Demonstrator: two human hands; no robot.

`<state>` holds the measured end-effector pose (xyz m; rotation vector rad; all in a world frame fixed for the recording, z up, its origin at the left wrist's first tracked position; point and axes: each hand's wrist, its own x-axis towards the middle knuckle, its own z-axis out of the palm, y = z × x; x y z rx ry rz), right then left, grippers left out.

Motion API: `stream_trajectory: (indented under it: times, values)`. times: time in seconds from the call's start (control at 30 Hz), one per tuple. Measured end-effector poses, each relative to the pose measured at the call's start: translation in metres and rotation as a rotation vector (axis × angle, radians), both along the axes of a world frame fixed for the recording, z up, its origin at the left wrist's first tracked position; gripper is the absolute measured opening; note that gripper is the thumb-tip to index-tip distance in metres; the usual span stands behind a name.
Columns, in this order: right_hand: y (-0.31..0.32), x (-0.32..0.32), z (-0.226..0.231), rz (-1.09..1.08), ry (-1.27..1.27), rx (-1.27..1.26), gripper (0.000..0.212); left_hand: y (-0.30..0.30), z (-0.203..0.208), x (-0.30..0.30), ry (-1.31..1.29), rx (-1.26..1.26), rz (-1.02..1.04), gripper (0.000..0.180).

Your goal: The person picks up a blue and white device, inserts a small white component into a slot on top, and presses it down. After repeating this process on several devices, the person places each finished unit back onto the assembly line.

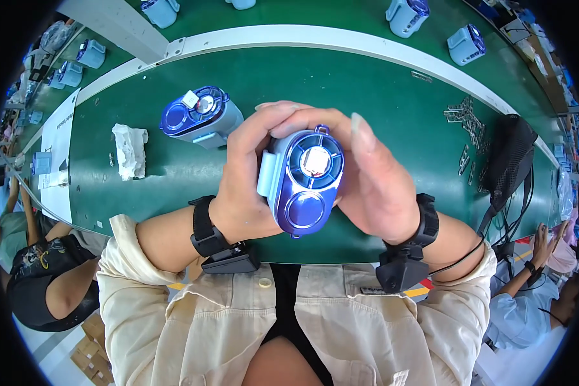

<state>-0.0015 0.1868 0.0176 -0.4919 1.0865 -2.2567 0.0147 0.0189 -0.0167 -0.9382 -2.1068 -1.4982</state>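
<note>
Over the near middle of the green table, my two hands cup a small light-blue device with a glossy purple-blue top (296,212). Its top has a round spoked opening with a white piece in the middle, plus a plain round disc nearer me. My left hand (238,186) wraps round the clip side and the far side. From the right, my right hand (383,186) curves round it, thumb raised; some fingertips are hidden behind the device. A second such device (215,125), with a small white square on its top, stands on the table beyond my left hand.
Crumpled white paper (130,152) lies at left on the table (392,83). Small metal parts (466,119) are scattered at right beside a black mesh pouch (509,154) with cables. More devices (408,16) stand beyond the white rail (289,33). People sit at both sides.
</note>
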Motion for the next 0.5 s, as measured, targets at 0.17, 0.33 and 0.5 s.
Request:
stream_trajectory:
  times: [0.17, 0.33, 0.5]
  values:
    - [-0.001, 0.0039, -0.0041, 0.003, 0.153, 0.091, 0.041, -0.0012, -0.0085, 0.0038, 0.025, 0.02, 0.054, 0.101]
    - [0.0021, -0.0015, -0.0018, -0.069, 0.469, 0.246, 0.04, 0.0002, -0.0072, 0.0068, 0.025, 0.053, 0.059, 0.091]
    - [0.0054, -0.0029, 0.0013, 0.0, 0.372, 0.181, 0.028, 0.0034, -0.0045, 0.0061, 0.102, 0.036, 0.036, 0.09]
